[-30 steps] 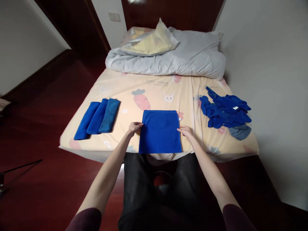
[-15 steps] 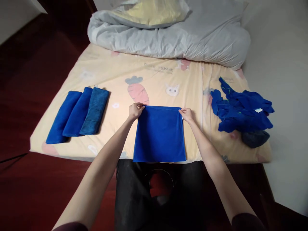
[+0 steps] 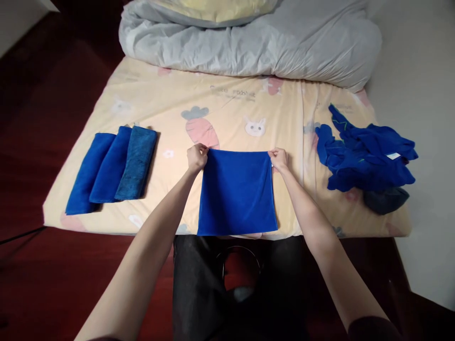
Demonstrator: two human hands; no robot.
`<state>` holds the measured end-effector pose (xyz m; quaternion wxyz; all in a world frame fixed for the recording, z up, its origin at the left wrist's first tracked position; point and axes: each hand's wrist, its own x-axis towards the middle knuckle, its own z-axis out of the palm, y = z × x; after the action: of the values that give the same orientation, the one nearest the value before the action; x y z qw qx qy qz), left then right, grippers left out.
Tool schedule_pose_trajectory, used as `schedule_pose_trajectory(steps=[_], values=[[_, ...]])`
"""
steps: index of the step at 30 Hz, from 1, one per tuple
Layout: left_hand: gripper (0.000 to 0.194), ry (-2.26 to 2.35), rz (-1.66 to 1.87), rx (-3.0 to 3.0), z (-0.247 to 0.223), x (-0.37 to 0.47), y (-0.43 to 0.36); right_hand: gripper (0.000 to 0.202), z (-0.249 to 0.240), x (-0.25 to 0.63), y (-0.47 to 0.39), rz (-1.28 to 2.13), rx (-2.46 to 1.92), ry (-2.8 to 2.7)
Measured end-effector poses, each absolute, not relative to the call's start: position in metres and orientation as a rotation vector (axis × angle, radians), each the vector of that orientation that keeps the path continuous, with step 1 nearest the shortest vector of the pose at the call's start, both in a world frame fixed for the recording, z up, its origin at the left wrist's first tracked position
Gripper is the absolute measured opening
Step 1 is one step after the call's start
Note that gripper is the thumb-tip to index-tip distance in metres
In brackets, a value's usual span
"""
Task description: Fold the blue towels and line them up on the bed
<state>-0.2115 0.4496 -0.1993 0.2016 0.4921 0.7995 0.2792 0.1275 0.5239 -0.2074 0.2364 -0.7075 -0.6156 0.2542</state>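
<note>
A square blue towel (image 3: 238, 194) lies spread at the front edge of the bed, its far edge pulled straight between my hands. My left hand (image 3: 197, 157) pinches its far left corner. At the far right corner, my right hand (image 3: 279, 158) is closed in a pinch on the same towel. To the left, three folded blue towels (image 3: 110, 166) overlap in a row, the rightmost one duller in colour. A crumpled heap of blue towels (image 3: 369, 156) with a white tag sits on the right, a darker cloth (image 3: 386, 200) partly under it.
The bed (image 3: 170, 94) has a cream sheet printed with carrots and rabbits. A bunched grey quilt (image 3: 249, 49) and a yellow pillow (image 3: 227, 8) lie at the back. A pale wall (image 3: 423, 142) stands close on the right; reddish floor (image 3: 28, 274) shows at left.
The towel's far edge has been drawn tauter and slightly wider, my hands moving a little apart. The whole view has shifted slightly. Both hands keep their pinch on the corners.
</note>
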Motion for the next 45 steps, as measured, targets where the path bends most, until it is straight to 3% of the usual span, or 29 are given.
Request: schedule_pose_trajectory(steps=[8, 10, 15, 17, 21, 25, 29, 32, 38, 45], values=[[0.023, 2.127, 0.615, 1.555, -0.207, -0.220, 0.459, 0.008, -0.210, 0.119, 0.528, 0.790, -1.866, -1.739], [0.024, 2.042, 0.564, 1.617, -0.209, -0.228, 0.465, 0.015, -0.211, 0.120, 0.530, 0.859, -1.874, -1.724], [0.013, 2.042, 0.379, 1.659, -0.205, -0.243, 0.482, 0.014, -0.206, 0.126, 0.545, 0.897, -1.946, -1.814], [0.019, 2.151, 0.462, 1.665, -0.199, -0.234, 0.482, 0.013, -0.200, 0.120, 0.544, 0.734, -1.941, -1.893], [0.044, 2.215, 0.739, 1.839, -0.196, -0.192, 0.458, 0.039, -0.193, 0.086, 0.503, 0.342, -1.679, -2.116], [0.062, 1.834, 0.616, 2.105, -0.217, -0.175, 0.425, 0.056, -0.208, 0.072, 0.462, 0.417, -1.282, -2.533], [0.072, 1.962, 0.621, 1.968, -0.228, -0.191, 0.421, 0.064, -0.224, 0.089, 0.478, 0.395, -1.562, -2.394], [0.077, 1.950, 0.639, 1.983, -0.220, -0.185, 0.421, 0.066, -0.223, 0.087, 0.478, 0.334, -1.632, -2.310], [0.071, 1.742, 0.600, 2.106, -0.222, -0.153, 0.386, 0.066, -0.213, 0.079, 0.412, 0.438, -1.339, -2.590], [0.070, 1.867, 0.601, 2.024, -0.215, -0.142, 0.379, 0.066, -0.207, 0.077, 0.411, 0.418, -1.596, -2.425]])
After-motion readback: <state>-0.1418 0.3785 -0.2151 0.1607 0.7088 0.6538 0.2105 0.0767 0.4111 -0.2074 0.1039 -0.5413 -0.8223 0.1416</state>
